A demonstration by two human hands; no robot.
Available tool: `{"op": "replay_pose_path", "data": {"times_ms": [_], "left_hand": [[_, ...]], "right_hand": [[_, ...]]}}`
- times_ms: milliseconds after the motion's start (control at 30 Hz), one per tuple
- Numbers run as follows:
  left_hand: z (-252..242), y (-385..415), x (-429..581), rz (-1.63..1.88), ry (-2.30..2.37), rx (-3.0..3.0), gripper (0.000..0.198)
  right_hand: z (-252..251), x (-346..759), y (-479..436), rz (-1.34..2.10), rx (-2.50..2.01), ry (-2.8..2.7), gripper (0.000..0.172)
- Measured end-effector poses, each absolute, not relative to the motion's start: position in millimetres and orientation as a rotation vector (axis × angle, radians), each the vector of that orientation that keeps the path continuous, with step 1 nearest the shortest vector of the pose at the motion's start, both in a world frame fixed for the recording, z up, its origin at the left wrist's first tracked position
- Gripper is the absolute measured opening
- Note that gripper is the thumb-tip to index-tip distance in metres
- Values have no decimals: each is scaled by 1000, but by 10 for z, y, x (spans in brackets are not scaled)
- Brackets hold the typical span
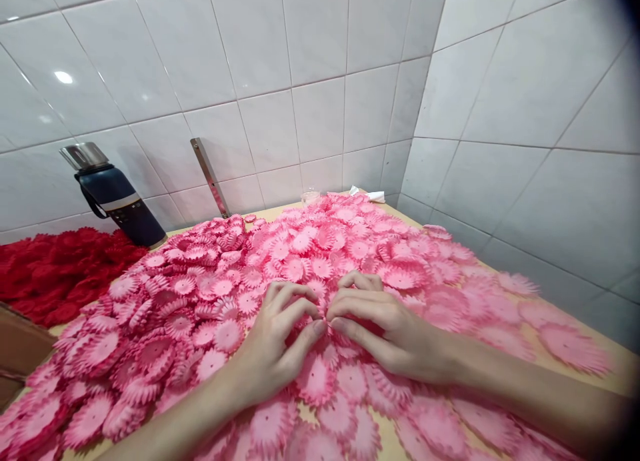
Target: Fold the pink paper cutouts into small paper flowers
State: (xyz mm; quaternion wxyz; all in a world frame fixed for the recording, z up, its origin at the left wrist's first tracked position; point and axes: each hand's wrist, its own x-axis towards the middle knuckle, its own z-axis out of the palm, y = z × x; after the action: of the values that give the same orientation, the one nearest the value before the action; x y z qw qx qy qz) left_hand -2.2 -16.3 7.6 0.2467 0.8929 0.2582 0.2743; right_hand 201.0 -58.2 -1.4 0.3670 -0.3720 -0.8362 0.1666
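Note:
Over the middle of a heap of pink paper-like flower discs (210,284), my two hands meet with their fingertips almost touching. My left hand (287,331) is closed, thumb and fingers pinched together. Thumb against fingers in the same way, my right hand (383,324) is closed facing it. Whatever small piece sits in the two pinches is hidden by the fingers and blends with the pink behind. The discs have frilled, cut edges and small centre holes; one lies flat just below my hands (316,379).
A dark blue thermos (117,197) with a steel cap stands at the back left beside a red heap (65,271). A narrow metal strip (209,177) leans on the tiled wall (315,124). A clear cup (311,197) and white scrap (375,196) sit at the table's far edge. Brown box at left (23,351).

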Motion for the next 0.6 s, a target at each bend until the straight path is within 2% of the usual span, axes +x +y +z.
{"op": "replay_pose_path", "data": {"times_ms": [300, 600], "left_hand": [[94, -174, -30, 688, 697, 2433, 14], [80, -154, -47, 770, 686, 2328, 15]], "right_hand": [[-55, 2016, -576, 408, -968, -2135, 15], [-48, 2009, -572, 395, -987, -2091, 13]]}}
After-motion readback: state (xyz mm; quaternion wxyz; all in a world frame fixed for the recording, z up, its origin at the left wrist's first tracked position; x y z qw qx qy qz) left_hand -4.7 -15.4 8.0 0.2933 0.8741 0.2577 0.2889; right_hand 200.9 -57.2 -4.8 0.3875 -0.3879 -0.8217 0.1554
